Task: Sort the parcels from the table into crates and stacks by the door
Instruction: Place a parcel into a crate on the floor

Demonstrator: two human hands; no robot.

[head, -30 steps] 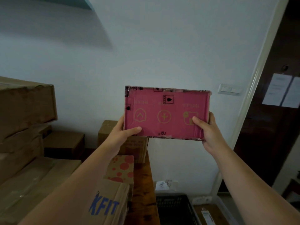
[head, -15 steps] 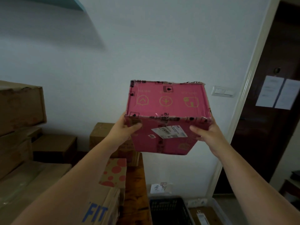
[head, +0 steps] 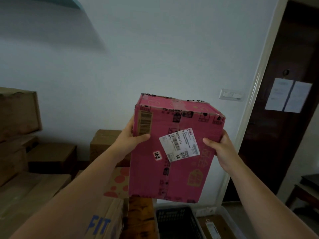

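Note:
A pink cardboard parcel (head: 172,169) is held up in front of the wall, its large face with a white shipping label (head: 179,147) turned toward me. My left hand (head: 128,140) grips its left edge, thumb across the front. My right hand (head: 220,147) grips the right edge, thumb pressed on the face beside the label. Below the parcel stands a dark plastic crate (head: 177,221) on the floor, and right of it a clear bin (head: 222,223) with a brown parcel inside.
Brown cartons (head: 19,131) are stacked at the left. A box with red dots (head: 119,183) and a box printed FIT (head: 103,223) lie on the wooden table (head: 139,216). A dark door (head: 283,118) with papers stands at the right.
The parcel has been tipped toward me: first its narrow side showed, now the large labelled face does. Both hands kept hold of its edges, and the view shifted slightly right.

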